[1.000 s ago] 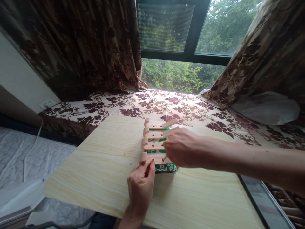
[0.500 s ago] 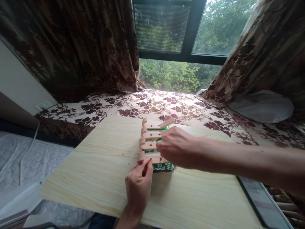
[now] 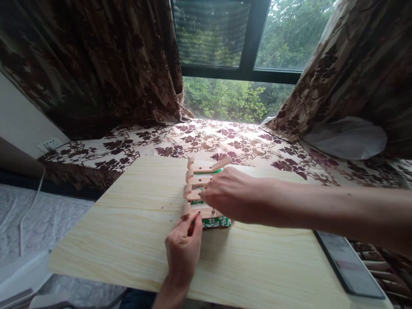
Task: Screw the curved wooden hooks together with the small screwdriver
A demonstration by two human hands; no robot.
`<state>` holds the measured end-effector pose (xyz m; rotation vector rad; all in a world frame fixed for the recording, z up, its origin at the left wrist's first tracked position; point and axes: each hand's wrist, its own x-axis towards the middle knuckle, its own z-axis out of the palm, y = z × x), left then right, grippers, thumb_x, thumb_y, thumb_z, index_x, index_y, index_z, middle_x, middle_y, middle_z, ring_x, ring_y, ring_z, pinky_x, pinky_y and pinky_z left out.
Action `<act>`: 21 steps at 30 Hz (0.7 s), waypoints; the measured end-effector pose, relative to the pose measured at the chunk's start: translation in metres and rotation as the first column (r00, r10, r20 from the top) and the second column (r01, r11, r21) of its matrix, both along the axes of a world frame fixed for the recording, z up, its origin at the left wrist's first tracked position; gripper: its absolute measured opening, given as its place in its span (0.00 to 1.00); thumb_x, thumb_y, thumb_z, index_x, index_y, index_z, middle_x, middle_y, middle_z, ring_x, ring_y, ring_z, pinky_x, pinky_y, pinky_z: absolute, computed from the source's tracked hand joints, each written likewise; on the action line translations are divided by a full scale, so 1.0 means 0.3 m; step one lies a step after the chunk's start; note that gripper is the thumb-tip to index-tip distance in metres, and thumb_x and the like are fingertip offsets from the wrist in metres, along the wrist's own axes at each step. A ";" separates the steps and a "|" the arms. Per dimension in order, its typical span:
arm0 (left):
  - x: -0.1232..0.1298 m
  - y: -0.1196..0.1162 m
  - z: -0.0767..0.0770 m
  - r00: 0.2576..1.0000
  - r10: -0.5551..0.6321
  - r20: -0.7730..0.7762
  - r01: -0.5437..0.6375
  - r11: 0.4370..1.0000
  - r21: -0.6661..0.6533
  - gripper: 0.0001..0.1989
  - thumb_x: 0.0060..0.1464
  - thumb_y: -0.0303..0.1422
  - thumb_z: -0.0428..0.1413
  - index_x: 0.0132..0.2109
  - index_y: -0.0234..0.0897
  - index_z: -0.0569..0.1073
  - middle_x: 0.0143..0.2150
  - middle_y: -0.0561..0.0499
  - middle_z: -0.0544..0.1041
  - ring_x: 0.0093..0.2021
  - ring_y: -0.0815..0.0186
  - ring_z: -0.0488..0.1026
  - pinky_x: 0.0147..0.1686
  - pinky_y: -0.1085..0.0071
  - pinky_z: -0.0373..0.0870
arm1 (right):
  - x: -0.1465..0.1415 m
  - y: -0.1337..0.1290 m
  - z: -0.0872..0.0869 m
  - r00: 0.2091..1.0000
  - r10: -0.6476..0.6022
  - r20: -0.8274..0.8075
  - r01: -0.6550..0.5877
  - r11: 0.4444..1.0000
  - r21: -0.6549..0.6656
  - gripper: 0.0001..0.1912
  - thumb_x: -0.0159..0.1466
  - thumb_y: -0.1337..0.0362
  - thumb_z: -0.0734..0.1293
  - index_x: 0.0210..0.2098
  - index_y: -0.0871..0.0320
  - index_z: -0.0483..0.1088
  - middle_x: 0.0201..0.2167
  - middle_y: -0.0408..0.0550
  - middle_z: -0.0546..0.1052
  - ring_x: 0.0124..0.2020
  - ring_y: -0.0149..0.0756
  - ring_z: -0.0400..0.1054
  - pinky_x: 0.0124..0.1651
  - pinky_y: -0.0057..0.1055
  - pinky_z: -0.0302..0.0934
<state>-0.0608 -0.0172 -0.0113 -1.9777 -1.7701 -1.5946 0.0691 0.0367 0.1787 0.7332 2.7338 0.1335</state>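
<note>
Several pale wooden hooks [image 3: 194, 194] with curled left ends and dark holes or screw heads lie in a row across a green box [image 3: 222, 222] with white lettering. My left hand [image 3: 184, 244] is closed at the nearest wooden hook [image 3: 206, 213], thumb and forefinger pinched at its front edge. A small dark metal screw head [image 3: 199, 213] shows right by those fingertips. Above the right part of the row, my right hand [image 3: 227, 191] is closed in a fist. What it grips is hidden beneath the fingers. A second dark screw [image 3: 213, 211] shows just below that fist.
The hooks and box rest on a pale wood-grain table [image 3: 122, 240]. Tiny dark bits [image 3: 162, 207] lie left of them. A dark-framed tablet [image 3: 350, 266] sits at the right edge. Beyond are a floral-covered sill [image 3: 206, 141], curtains and a clear plastic bag [image 3: 349, 137].
The whole view has shifted slightly, so everything sits a little farther left. Both hands keep nearly the same places and grips on the hooks.
</note>
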 end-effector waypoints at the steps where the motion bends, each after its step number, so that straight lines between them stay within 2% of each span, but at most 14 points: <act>1: -0.001 0.001 -0.001 1.000 -0.001 -0.001 0.001 1.000 0.001 0.10 0.58 0.34 0.54 0.38 0.35 0.79 0.32 0.47 0.82 0.29 0.64 0.80 0.35 0.73 0.76 | -0.005 0.004 -0.006 1.000 -0.018 0.001 0.018 1.000 -0.001 0.08 0.60 0.75 0.61 0.31 0.65 0.72 0.22 0.52 0.73 0.21 0.29 0.59 0.26 0.29 0.49; 7: -0.002 0.003 -0.005 1.000 0.000 0.016 -0.001 1.000 0.012 0.10 0.58 0.33 0.55 0.38 0.33 0.79 0.33 0.46 0.82 0.30 0.63 0.80 0.35 0.73 0.76 | 0.042 0.039 0.001 0.980 -0.161 -0.113 0.161 0.987 -0.016 0.09 0.60 0.68 0.61 0.30 0.63 0.73 0.25 0.51 0.75 0.22 0.29 0.58 0.25 0.28 0.45; 11: 0.006 0.000 -0.009 1.000 0.012 0.022 -0.012 1.000 0.012 0.10 0.59 0.33 0.54 0.38 0.33 0.79 0.32 0.46 0.82 0.30 0.64 0.80 0.36 0.73 0.76 | 0.093 0.026 0.026 0.913 -0.243 -0.329 0.254 0.967 -0.008 0.09 0.61 0.67 0.61 0.30 0.58 0.73 0.24 0.45 0.74 0.21 0.27 0.55 0.25 0.27 0.44; 15: 0.016 -0.002 -0.010 0.999 0.022 0.030 -0.022 1.000 0.006 0.10 0.59 0.32 0.53 0.37 0.33 0.79 0.32 0.47 0.82 0.31 0.66 0.80 0.36 0.75 0.75 | 0.100 -0.002 0.018 0.893 -0.169 -0.418 0.180 0.984 -0.012 0.07 0.61 0.66 0.62 0.30 0.58 0.71 0.21 0.42 0.70 0.20 0.26 0.50 0.25 0.28 0.41; 21: 0.016 -0.002 -0.008 0.999 0.017 0.038 -0.017 1.000 0.002 0.10 0.59 0.32 0.54 0.39 0.33 0.79 0.33 0.47 0.82 0.32 0.65 0.80 0.37 0.75 0.75 | 0.067 -0.006 -0.008 0.915 -0.114 -0.386 0.125 0.992 0.003 0.07 0.60 0.67 0.61 0.26 0.59 0.66 0.18 0.39 0.65 0.20 0.25 0.46 0.24 0.28 0.38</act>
